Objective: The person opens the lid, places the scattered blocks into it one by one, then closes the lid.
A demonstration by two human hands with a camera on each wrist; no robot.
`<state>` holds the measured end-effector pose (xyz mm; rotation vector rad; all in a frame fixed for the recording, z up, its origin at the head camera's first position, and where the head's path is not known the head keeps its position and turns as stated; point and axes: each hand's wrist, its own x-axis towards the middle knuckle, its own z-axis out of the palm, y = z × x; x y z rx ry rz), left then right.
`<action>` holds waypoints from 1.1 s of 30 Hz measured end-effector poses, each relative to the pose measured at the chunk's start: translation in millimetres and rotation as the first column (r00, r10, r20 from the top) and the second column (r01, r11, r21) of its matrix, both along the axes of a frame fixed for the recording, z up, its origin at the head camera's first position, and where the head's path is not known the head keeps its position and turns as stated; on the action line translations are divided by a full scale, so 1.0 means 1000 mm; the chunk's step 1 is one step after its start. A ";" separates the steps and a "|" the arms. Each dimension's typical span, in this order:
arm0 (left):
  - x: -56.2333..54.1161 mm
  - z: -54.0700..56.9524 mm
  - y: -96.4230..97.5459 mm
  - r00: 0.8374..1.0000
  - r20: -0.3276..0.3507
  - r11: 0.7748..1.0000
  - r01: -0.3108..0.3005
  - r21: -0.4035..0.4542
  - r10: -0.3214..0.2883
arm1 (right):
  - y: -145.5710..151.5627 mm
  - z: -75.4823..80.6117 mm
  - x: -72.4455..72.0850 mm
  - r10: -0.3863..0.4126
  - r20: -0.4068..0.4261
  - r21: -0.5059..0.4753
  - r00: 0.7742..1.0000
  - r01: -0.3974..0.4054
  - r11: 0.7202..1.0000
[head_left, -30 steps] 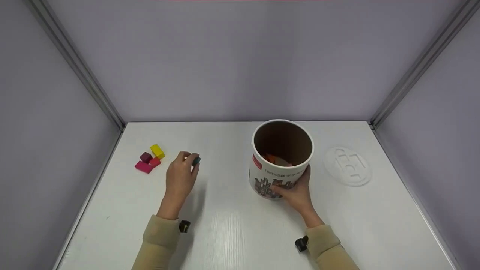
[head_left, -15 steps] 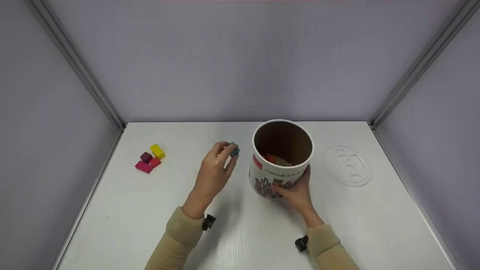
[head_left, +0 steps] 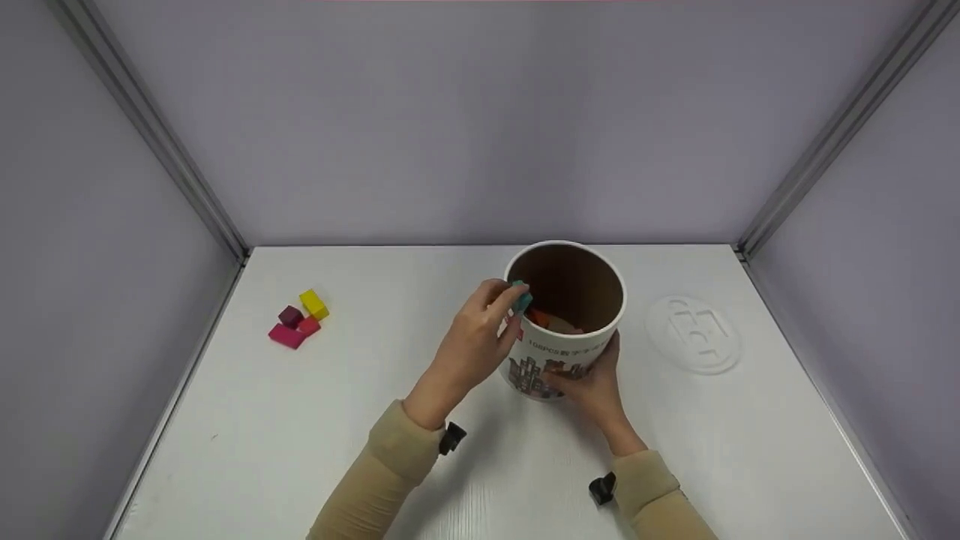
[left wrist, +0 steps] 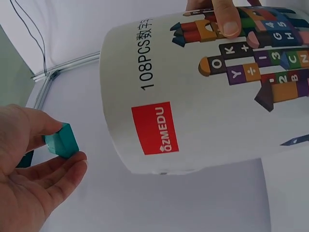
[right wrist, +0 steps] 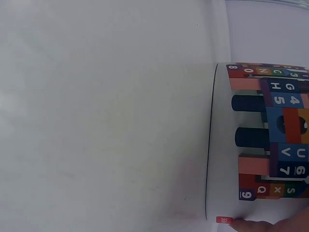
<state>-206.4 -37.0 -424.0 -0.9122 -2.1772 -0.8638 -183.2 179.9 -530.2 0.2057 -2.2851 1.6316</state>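
My left hand (head_left: 471, 341) pinches a teal block (head_left: 523, 298) between thumb and fingertips, at the near left part of the rim of a white cardboard tub (head_left: 559, 349). In the left wrist view the block (left wrist: 63, 141) has flat, angled faces, and a dark patch shows behind the fingers. Low on its near right side, my right hand (head_left: 598, 386) grips the tub, thumb on the printed front. The tub stands upright without a lid, with orange and red pieces (head_left: 538, 318) visible at its bottom. Only part of the right thumb (right wrist: 256, 225) shows in the right wrist view.
Left on the white table (head_left: 247, 420) lie a yellow block (head_left: 314, 304), a dark purple block (head_left: 291, 316), a red block (head_left: 308, 325) and a magenta block (head_left: 286, 336). A clear round lid (head_left: 694, 334) lies right of the tub. Grey panels enclose the table.
My left hand has carried the teal block rightward from near the loose blocks to the tub's rim. My right hand and the tub have stayed in place.
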 end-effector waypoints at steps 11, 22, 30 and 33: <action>-0.012 -0.006 0.011 0.999 0.039 0.996 0.006 -0.084 -0.003 | -0.001 0.001 0.001 -0.020 0.050 0.007 0.999 0.020 1.000; -0.016 -0.014 -0.003 0.996 0.044 0.997 -0.074 -0.009 0.075 | 0.000 0.000 -0.001 -0.010 0.043 0.002 0.999 0.010 1.000; -0.018 -0.031 -0.038 0.974 0.089 0.974 -0.216 0.065 0.210 | -0.001 0.000 0.001 0.030 0.043 -0.074 0.999 -0.027 0.997; -0.018 -0.040 -0.051 0.960 0.124 0.963 -0.260 0.066 0.251 | -0.004 0.005 0.001 0.035 0.024 -0.097 0.999 -0.032 0.995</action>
